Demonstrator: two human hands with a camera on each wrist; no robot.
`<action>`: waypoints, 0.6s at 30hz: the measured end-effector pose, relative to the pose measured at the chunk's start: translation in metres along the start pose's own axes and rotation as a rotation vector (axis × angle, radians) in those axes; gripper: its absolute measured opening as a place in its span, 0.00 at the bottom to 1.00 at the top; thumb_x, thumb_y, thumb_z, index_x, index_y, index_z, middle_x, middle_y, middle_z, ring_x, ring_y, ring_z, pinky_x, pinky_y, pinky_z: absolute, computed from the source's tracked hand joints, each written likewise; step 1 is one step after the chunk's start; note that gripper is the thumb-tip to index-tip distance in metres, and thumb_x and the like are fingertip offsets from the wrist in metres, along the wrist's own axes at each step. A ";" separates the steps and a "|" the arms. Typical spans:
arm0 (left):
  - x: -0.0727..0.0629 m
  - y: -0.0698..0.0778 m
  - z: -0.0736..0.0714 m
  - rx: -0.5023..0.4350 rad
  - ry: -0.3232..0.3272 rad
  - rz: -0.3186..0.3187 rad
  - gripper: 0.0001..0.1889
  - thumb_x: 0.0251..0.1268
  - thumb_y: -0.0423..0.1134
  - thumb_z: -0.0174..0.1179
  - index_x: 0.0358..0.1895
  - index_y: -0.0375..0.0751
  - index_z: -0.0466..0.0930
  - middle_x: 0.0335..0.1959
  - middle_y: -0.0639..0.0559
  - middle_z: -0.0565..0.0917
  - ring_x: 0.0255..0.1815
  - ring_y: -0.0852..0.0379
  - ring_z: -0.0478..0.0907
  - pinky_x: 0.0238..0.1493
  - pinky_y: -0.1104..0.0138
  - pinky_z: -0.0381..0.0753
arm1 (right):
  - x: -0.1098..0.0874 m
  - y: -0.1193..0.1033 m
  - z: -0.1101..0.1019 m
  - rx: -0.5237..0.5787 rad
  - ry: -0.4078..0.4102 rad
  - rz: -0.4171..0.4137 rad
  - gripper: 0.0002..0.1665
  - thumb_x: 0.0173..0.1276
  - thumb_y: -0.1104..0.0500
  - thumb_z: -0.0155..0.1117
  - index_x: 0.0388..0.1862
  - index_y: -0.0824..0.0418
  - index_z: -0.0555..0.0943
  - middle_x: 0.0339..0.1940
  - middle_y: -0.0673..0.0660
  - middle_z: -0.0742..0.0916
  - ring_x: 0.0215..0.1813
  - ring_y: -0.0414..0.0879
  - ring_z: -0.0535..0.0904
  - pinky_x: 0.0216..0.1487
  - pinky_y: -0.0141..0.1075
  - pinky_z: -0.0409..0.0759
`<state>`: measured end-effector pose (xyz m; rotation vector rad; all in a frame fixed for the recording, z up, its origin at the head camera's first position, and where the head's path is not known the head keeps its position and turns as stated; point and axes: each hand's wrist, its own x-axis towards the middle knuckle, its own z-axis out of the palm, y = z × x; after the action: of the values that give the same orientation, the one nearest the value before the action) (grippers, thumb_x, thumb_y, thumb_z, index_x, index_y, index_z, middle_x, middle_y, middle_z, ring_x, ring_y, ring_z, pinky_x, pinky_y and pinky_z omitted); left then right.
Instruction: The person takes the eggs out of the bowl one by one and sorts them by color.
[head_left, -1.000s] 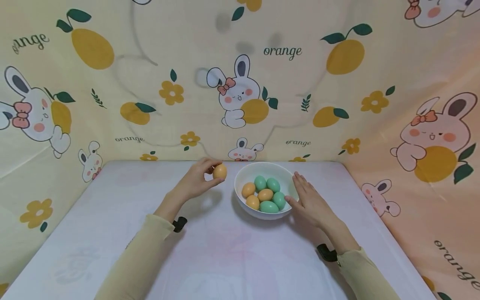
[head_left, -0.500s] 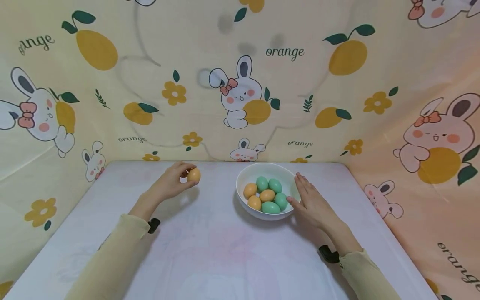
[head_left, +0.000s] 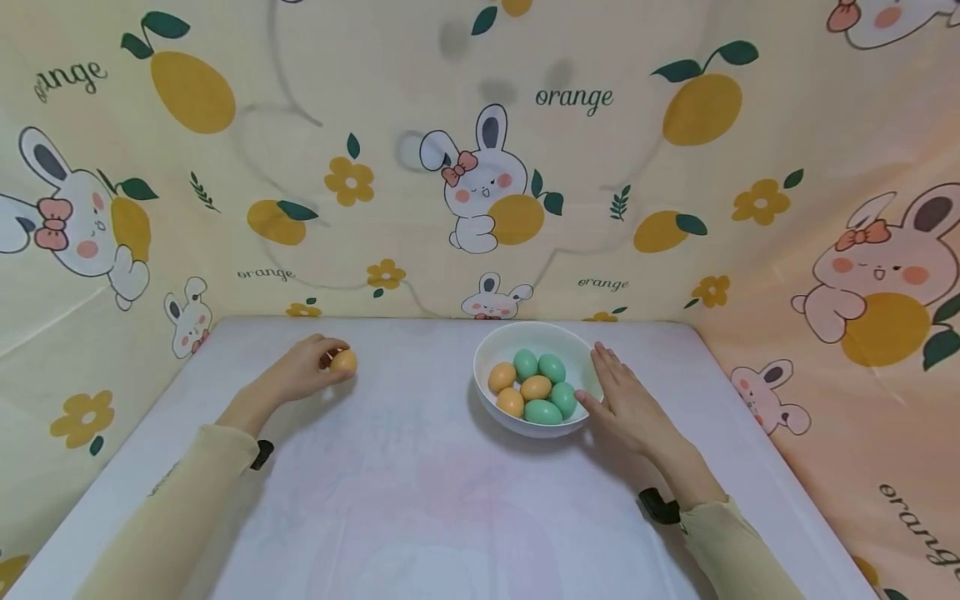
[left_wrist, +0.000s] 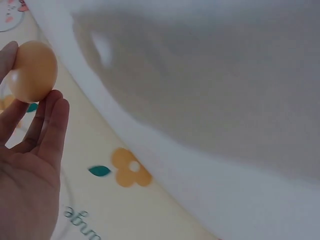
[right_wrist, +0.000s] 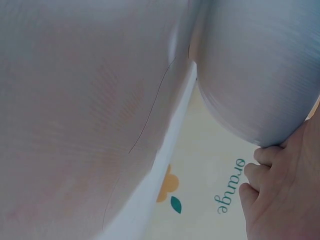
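1 orange egg (head_left: pixel 344 362) (in left hand (head_left: pixel 303 368))

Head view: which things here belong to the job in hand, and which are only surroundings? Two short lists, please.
Likely part of the job:
left hand, holding an orange egg
white bowl
four green eggs and three orange eggs, inside it
right hand, at the bowl's side

Only surroundings:
white table
printed backdrop
black wrist devices
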<state>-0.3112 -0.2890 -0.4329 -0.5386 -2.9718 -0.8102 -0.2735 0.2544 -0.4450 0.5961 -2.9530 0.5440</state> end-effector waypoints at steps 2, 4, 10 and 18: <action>-0.003 -0.006 -0.002 0.003 -0.013 -0.007 0.25 0.68 0.41 0.70 0.62 0.28 0.79 0.48 0.36 0.81 0.47 0.44 0.80 0.51 0.50 0.81 | 0.000 0.000 0.000 0.000 0.000 0.002 0.53 0.82 0.33 0.45 0.85 0.68 0.44 0.87 0.64 0.49 0.86 0.63 0.43 0.82 0.60 0.47; -0.006 -0.010 -0.005 0.011 -0.025 -0.015 0.25 0.68 0.41 0.70 0.61 0.28 0.80 0.47 0.37 0.81 0.47 0.44 0.80 0.50 0.50 0.82 | 0.000 0.000 0.000 0.001 0.001 0.000 0.53 0.81 0.33 0.45 0.85 0.68 0.45 0.87 0.64 0.49 0.86 0.63 0.43 0.82 0.60 0.47; -0.014 -0.023 -0.011 0.033 -0.058 -0.037 0.26 0.67 0.41 0.70 0.61 0.27 0.79 0.46 0.38 0.82 0.45 0.45 0.80 0.49 0.50 0.82 | 0.000 0.000 0.000 -0.003 0.003 -0.001 0.53 0.82 0.33 0.45 0.85 0.68 0.45 0.87 0.64 0.49 0.86 0.63 0.43 0.82 0.60 0.47; -0.019 -0.032 -0.018 0.042 -0.107 -0.079 0.29 0.67 0.43 0.70 0.63 0.24 0.77 0.47 0.37 0.82 0.45 0.45 0.79 0.48 0.52 0.80 | 0.000 0.000 0.000 0.005 -0.002 0.006 0.53 0.81 0.33 0.45 0.85 0.68 0.44 0.87 0.64 0.49 0.86 0.63 0.43 0.82 0.60 0.46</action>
<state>-0.3053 -0.3299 -0.4350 -0.4804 -3.1187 -0.7450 -0.2737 0.2541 -0.4448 0.5885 -2.9568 0.5520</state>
